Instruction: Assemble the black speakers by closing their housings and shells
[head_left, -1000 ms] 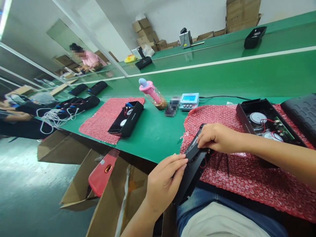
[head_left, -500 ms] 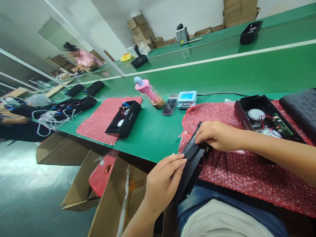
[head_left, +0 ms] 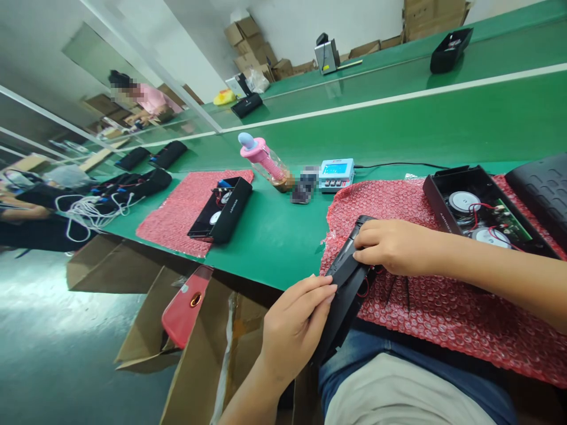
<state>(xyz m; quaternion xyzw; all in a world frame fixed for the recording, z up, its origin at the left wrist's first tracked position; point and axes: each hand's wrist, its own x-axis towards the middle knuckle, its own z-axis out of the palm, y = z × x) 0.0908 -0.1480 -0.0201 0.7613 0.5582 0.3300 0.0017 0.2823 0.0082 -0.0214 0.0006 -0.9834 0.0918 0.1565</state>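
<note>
We grip the black speaker housing [head_left: 343,295] with both hands: left hand [head_left: 292,327] clamps its lower end, right hand [head_left: 390,248] presses the upper end. It leans from our lap onto the red bubble wrap [head_left: 443,313], cushioning the table [head_left: 274,236] edge. An open housing [head_left: 478,209] sits at two o'clock.

Green benches [head_left: 443,127], white wall [head_left: 287,23], stacked cartons [head_left: 250,44]

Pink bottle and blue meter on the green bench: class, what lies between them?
Head view: a small dark blurred object lies between pink bottle and blue meter.
</note>
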